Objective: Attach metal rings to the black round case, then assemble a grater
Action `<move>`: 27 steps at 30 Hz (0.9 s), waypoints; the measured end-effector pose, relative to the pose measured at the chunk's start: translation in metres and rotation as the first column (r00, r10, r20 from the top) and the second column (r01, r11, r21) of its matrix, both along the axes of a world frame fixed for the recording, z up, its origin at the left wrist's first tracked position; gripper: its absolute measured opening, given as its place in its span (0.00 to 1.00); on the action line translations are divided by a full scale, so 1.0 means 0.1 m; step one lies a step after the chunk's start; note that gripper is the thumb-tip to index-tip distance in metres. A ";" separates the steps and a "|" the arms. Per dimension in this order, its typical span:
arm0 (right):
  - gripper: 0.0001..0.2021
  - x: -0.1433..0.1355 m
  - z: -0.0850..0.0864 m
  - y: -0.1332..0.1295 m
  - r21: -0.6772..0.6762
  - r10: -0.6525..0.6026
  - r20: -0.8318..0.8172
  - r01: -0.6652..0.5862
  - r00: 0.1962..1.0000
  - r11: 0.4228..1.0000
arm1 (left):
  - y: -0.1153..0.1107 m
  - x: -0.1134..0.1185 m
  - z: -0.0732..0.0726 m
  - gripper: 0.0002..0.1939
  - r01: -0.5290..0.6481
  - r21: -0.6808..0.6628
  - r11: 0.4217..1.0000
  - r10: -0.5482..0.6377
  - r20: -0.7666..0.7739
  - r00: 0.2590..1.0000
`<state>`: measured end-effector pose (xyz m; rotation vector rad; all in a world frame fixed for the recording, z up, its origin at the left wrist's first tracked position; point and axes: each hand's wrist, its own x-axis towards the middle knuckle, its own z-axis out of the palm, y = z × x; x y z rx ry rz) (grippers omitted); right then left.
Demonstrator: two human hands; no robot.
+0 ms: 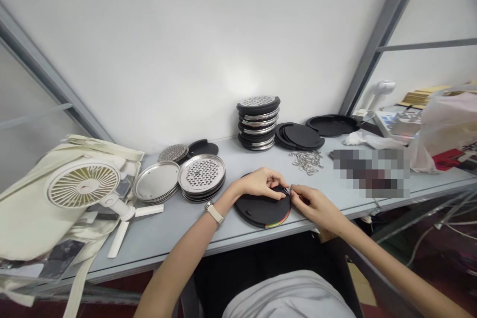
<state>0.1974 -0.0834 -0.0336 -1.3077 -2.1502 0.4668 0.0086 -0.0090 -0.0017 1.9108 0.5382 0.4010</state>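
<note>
A round black disc (257, 208) with a red, yellow and green stripe on its near right edge lies at the table's front. My left hand (263, 182) rests over its far side, fingers curled, fingertips at the rim. At the right rim my right hand (311, 203) has its thumb and forefinger pinched together. Between the two hands is a small shiny piece, too small to name. Small metal rings or hooks (307, 161) lie in a loose pile beyond my right hand.
Behind the disc rises a stack of black and silver discs (259, 124). Grater plates (201, 174), plain metal plates (156, 181) and a white fan (84, 185) are at left. Black trays (333, 125) and a plastic bag (443, 129) are at right.
</note>
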 end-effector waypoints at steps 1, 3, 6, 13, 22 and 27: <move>0.13 0.00 0.00 0.00 -0.005 0.001 -0.003 -0.001 1.000 1.000 | 0.00 0.00 0.00 0.17 -0.006 0.002 1.000 0.006 -0.004 1.000; 0.14 0.01 0.00 0.01 -0.016 0.003 -0.007 -0.004 1.000 1.000 | 0.00 0.00 0.00 0.17 -0.010 0.012 1.000 0.010 -0.009 1.000; 0.14 0.01 -0.01 0.01 -0.025 0.013 -0.012 -0.013 1.000 1.000 | -0.01 0.00 0.00 0.17 -0.015 0.046 0.999 0.017 -0.031 0.999; 0.14 0.01 -0.02 0.01 -0.017 0.006 0.005 -0.006 1.000 1.000 | 0.00 0.02 0.01 0.13 -0.034 0.191 0.981 0.038 -0.014 0.999; 0.14 0.01 0.00 -0.01 -0.007 0.010 -0.026 -0.010 1.000 1.000 | 0.01 0.01 0.00 0.14 0.002 0.212 0.977 0.007 -0.042 0.999; 0.14 0.01 0.00 -0.01 -0.005 0.008 -0.034 -0.008 0.999 1.000 | 0.02 0.01 -0.02 0.11 0.016 0.181 0.983 -0.017 0.003 1.000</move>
